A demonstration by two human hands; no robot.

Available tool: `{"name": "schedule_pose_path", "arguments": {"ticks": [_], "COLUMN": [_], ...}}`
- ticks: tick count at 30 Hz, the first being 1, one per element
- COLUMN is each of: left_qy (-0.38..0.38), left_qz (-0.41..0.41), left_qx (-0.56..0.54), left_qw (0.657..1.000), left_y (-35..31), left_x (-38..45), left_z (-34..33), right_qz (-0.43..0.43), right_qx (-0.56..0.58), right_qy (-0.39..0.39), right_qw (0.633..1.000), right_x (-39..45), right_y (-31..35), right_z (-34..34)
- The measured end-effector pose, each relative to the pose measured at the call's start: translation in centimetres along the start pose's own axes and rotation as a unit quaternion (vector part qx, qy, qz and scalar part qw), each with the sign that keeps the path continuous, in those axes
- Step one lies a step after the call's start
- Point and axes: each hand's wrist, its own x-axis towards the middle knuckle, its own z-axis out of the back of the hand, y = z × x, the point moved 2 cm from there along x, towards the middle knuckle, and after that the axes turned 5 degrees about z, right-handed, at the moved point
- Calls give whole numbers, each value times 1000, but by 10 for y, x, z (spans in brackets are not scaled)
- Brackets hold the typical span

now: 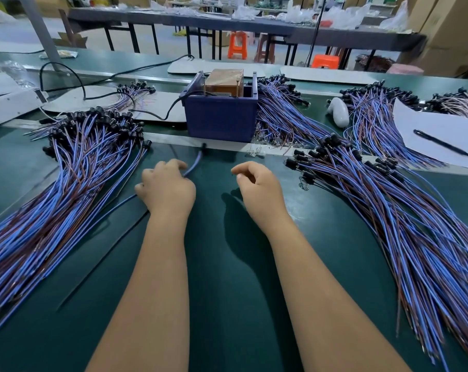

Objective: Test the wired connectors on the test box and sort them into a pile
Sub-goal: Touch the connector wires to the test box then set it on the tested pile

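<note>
Working across the counter [227, 251], I judge the job about half done: a big pile [66, 183] lies left of my left hand [168, 187], another heap [402, 210] right of my right hand [257, 186]. Ahead of both stands the box [221, 116]. My left fingers curl round one wire [194, 163]; my right hangs loosely curled, holding nothing.

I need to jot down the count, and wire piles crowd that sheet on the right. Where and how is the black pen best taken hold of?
Grip the pen at mid-barrel, pinching across its narrow width from above. It lies flat and diagonal on the white paper, with nothing on top of it. The right hand is nearer, so probably reach with that, passing over the wire pile between them.
</note>
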Motion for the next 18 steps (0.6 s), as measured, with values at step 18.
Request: {"name": "schedule_pose_path", "arguments": {"ticks": [18], "left_qy": [51], "left_qz": [-157], "left_qx": [-291], "left_qw": [942], "left_y": [-38], "left_x": [-27], "left_z": [-9], "right_qz": [57], "right_qx": [-426], "right_qy": [41], "right_qw": [902], "right_x": [-3], "right_y": [12], "right_z": [-2]}}
